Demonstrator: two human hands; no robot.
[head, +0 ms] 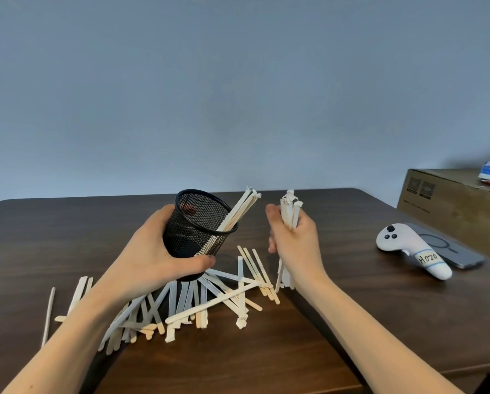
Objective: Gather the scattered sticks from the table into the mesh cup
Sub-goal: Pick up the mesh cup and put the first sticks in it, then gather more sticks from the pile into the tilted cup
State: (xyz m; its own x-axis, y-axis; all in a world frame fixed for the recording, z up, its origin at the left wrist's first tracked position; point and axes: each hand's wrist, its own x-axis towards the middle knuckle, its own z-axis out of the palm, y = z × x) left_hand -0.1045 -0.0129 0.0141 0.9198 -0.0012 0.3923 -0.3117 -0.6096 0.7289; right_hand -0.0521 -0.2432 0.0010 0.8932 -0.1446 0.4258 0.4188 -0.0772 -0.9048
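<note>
My left hand (150, 254) grips a black mesh cup (198, 223), lifted off the table and tilted toward the right. A few pale sticks (239, 213) lean out of its rim. To the right of the cup, my right hand (295, 237) is closed around an upright bundle of sticks (289, 211); their tips show above my fist and their lower ends hang below it. Several more sticks (209, 300) lie crossed in a loose pile on the dark wooden table (337, 322), under and in front of the cup. A few more lie at the left (77, 297).
A white game controller (408, 248) with a handwritten label lies at the right, partly on a grey phone (448, 251). Behind them stands a cardboard box (451, 206) with items on top. The table's front edge runs along the bottom right.
</note>
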